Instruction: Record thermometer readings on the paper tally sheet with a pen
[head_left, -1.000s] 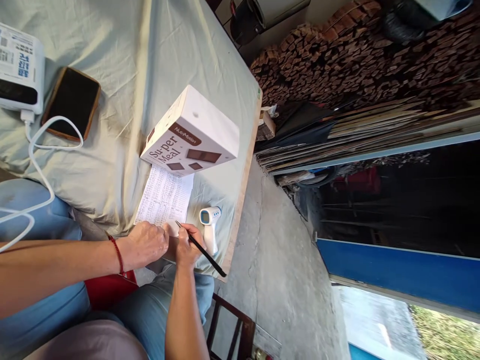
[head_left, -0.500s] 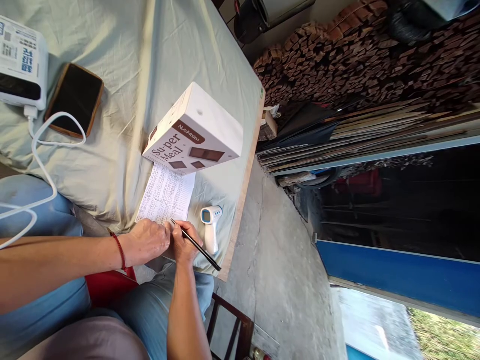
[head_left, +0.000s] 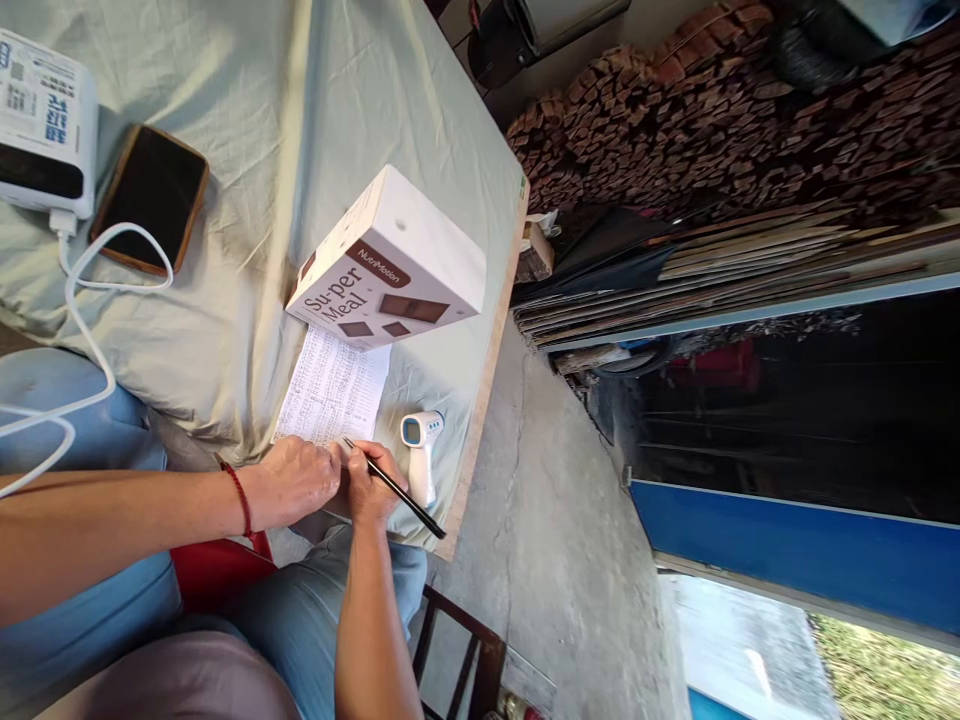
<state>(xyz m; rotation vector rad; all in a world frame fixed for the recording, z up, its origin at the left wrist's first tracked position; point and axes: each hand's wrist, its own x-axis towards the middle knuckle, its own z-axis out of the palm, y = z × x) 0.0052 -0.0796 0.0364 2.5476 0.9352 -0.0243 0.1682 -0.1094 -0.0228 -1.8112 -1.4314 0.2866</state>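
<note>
A black pen (head_left: pixel 407 502) is gripped in my right hand (head_left: pixel 373 487), its tip at the lower part of a sheet of paper (head_left: pixel 335 385) covered with rows of small handwriting. My left hand (head_left: pixel 300 482), a red bracelet at its wrist, rests with curled fingers on the paper's near edge, beside the right hand. Whether those fingers pinch anything is hidden. The paper's far edge meets a white box (head_left: pixel 420 245) printed "Su-per Meal". Just right of my right hand lies a white and blue infrared thermometer (head_left: pixel 421 455).
The cloth-covered table (head_left: pixel 247 130) ends at a wooden edge on the right. A phone (head_left: pixel 152 200) and a white device (head_left: pixel 45 125) with a white cable (head_left: pixel 88 335) lie at the left. Stacked wood (head_left: pixel 712 130) stands beyond, and a dark stool (head_left: pixel 469 650) is below.
The pen's back end has shifted slightly to the right and up. My left hand and the things on the table look unchanged.
</note>
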